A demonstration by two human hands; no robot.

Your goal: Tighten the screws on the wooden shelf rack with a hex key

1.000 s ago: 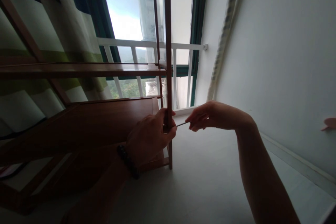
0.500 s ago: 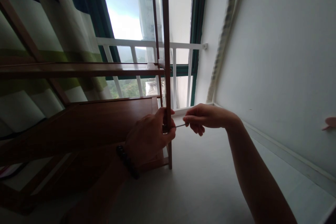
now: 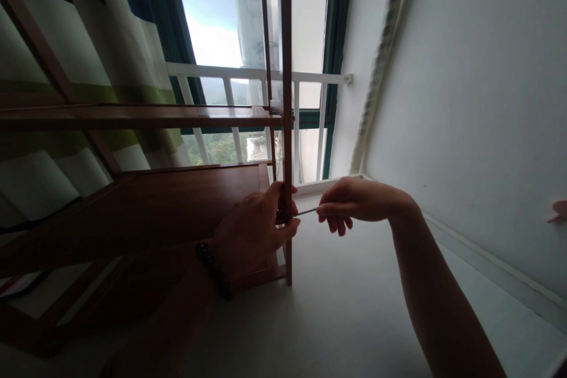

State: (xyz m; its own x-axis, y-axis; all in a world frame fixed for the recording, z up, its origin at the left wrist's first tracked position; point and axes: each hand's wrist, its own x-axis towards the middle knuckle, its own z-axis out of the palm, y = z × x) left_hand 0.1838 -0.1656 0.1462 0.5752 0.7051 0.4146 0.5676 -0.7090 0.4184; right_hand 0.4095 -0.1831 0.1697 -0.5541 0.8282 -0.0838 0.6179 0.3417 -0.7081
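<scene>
A brown wooden shelf rack [image 3: 177,207] stands at the left, with an upright post [image 3: 287,100] at its near corner. My left hand [image 3: 252,230], a dark bead bracelet on its wrist, is wrapped around that post low down. My right hand [image 3: 354,201] pinches a thin metal tool, probably a hex key [image 3: 305,211], whose tip meets the post at my left thumb. The other fingers of my right hand hang loose below the pinch.
A striped curtain [image 3: 101,71] hangs behind the rack. A window with a white railing [image 3: 248,74] is straight ahead. A white wall [image 3: 465,100] runs along the right, and pale floor [image 3: 345,307] lies below my arms.
My right hand has turned on the thin tool, its fingers shifting from curled to hanging below the pinch. My left hand has kept its grip on the post.
</scene>
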